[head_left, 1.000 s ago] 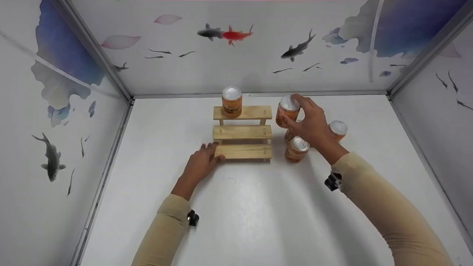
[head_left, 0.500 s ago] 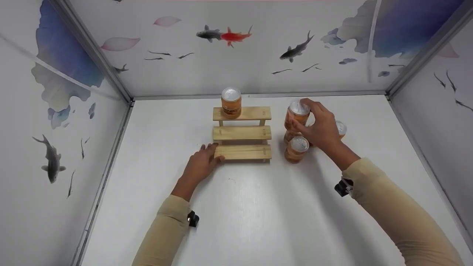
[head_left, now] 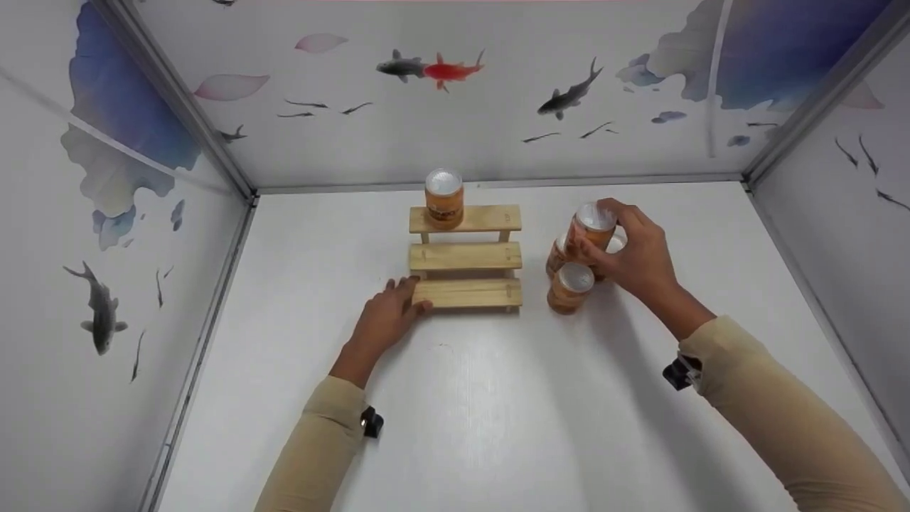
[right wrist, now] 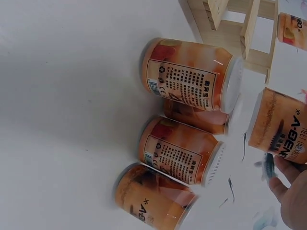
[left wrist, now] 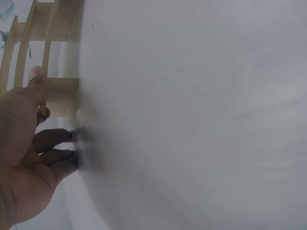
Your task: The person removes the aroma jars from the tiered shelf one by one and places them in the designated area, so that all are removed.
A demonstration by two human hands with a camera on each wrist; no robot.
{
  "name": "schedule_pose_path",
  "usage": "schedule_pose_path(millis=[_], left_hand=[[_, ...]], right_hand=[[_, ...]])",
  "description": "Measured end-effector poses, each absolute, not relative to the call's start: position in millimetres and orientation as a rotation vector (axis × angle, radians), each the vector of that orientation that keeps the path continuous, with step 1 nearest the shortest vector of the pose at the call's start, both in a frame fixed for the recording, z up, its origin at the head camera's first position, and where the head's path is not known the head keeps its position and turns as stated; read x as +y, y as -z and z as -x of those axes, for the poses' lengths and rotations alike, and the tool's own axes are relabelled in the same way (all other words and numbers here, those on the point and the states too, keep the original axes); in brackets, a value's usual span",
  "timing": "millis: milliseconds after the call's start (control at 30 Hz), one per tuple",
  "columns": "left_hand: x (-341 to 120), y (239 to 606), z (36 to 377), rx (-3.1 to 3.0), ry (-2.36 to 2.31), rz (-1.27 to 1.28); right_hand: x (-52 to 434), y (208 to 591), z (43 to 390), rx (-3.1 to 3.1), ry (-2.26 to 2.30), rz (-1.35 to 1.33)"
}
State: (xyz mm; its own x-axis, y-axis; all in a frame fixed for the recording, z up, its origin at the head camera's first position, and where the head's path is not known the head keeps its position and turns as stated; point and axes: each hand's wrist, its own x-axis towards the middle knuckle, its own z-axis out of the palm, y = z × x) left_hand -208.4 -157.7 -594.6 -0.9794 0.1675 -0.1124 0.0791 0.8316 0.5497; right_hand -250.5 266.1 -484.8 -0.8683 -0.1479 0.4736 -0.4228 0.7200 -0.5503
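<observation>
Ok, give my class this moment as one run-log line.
left grip pinches bottom step of wooden stand | right grip holds raised can | one can on top step | four cans on table

Six orange jars (right wrist: 182, 74), one wooden stand (head_left: 466, 255) with three steps (head_left: 473, 293), two sleeves (head_left: 313, 441), two wrist devices (head_left: 371, 422).

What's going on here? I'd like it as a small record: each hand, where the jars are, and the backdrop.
Left hand: grips the left end of the lowest step of a wooden rack
Right hand: holds a raised jar off the table
On the rack: one top-step jar, upright
On the table: four standing jars, grouped right of the rack
Back wall: white, painted with a red fish and dark fish
</observation>
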Motion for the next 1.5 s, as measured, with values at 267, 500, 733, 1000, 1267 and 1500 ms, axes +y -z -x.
schedule_pose_path(millis=[267, 500, 733, 1000, 1267, 1500], left_hand=[[-157.7, 593.8, 205.8, 2.86, -0.885, -0.219], [-158.2, 593.5, 206.0, 2.845, -0.886, -0.209], [-157.9, 593.8, 206.7, 2.852, -0.88, -0.22], [-157.7, 592.7, 206.5, 2.86, -0.862, -0.221], [-157.2, 591.0, 207.3, 2.849, -0.84, -0.194], [-156.6, 589.7, 206.7, 2.839, -0.858, -0.18]], right_hand=[[281.0, 490.3, 242.3, -2.532, -0.893, -0.429], [292.4, 492.9, 236.1, -2.527, -0.891, -0.414], [301.5, 497.5, 232.0, -2.511, -0.9, -0.399], [307.0, 503.0, 228.8, -2.52, -0.876, -0.406], [312.2, 506.9, 226.2, -2.517, -0.884, -0.408], [315.4, 513.1, 222.7, -2.53, -0.899, -0.407]])
